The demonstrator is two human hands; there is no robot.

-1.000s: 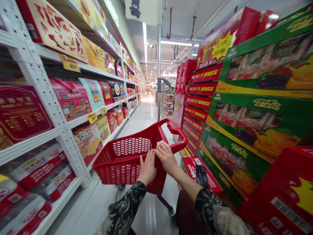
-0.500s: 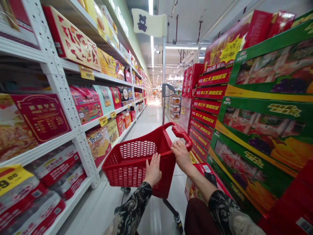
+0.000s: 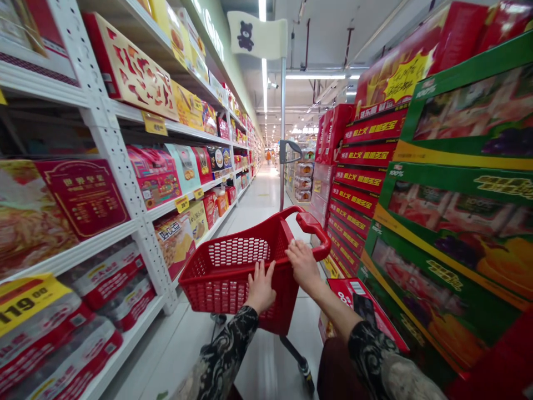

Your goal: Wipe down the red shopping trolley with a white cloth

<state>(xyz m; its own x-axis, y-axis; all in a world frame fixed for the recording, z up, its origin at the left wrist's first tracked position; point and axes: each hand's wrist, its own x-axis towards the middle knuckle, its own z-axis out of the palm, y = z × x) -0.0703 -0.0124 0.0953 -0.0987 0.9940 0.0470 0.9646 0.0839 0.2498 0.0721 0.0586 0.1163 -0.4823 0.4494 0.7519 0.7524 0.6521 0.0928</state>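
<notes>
A red plastic shopping cart [image 3: 233, 289] stands turned sideways before me, its handle [image 3: 318, 236] at the right. Against its near side wall lies my left hand [image 3: 261, 289], fingers stretched and spread, the tips near the top rim. My right hand [image 3: 303, 266] is hooked over the rim close to the handle end, with its fingers bent over the edge. From the cart rises a metal pole [image 3: 283, 111] with a cream bear flag [image 3: 257, 36] on top. No goods show in the visible part of the basket.
White shelves [image 3: 120, 183] with boxed snacks line the left. Stacks of red drink cartons [image 3: 358, 183] and green fruit-print boxes [image 3: 462, 205] crowd the right. A dark phone-like object [image 3: 364, 308] lies on a low red box [image 3: 385, 322]. Pale floor runs down the aisle.
The view has shifted slightly left, so shelves and cart appear a little farther right. My right hand has slid slightly along the rim away from the handle; the left fingers have spread more.
</notes>
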